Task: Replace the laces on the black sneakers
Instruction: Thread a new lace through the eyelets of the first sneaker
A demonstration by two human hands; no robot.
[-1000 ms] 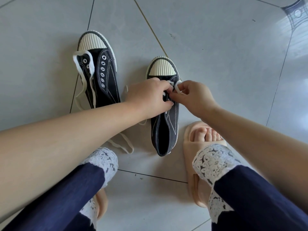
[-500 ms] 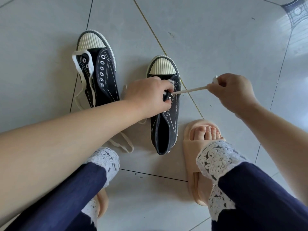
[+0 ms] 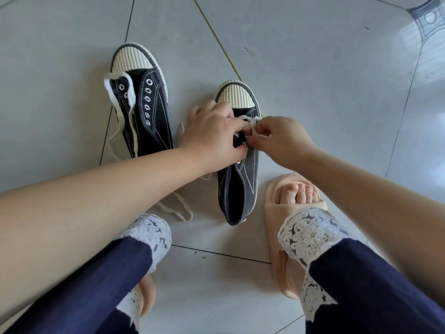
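Sneakers, two black canvas ones with ribbed cream toe caps, stand toes away from you on the grey tiled floor [image 3: 313,68]. The left sneaker [image 3: 154,116] sits farther off, well apart from your hands. The right sneaker [image 3: 240,189] is nearer, just beside your slipper [image 3: 272,196], and both hands meet over its front half. Expect each shoe to be light and soft-sided. The canvas flaps will fold under pressure, so steady the shoe across the eyelet flaps or by the firmer rubber sole edge.

Your left hand [image 3: 212,133] reaches in from the left, fingers curled down onto the right sneaker's lacing area with the thumb on its flap, holding the shoe in place. Your right hand [image 3: 281,138] is closed to a narrow pinch on the white lace [image 3: 250,121], just behind the toe cap. The two hands almost touch.

That lace is flat, limp and a little fuzzy, so it will not push through a hole by itself; you will likely do best pinching it close to its tip. A second lace [image 3: 115,102] is draped round the left flap of the left sneaker and trails onto the floor. Smallest are the metal eyelets [image 3: 238,162]: those nearer the heel of the right sneaker look unthreaded, so lacing seems barely begun.
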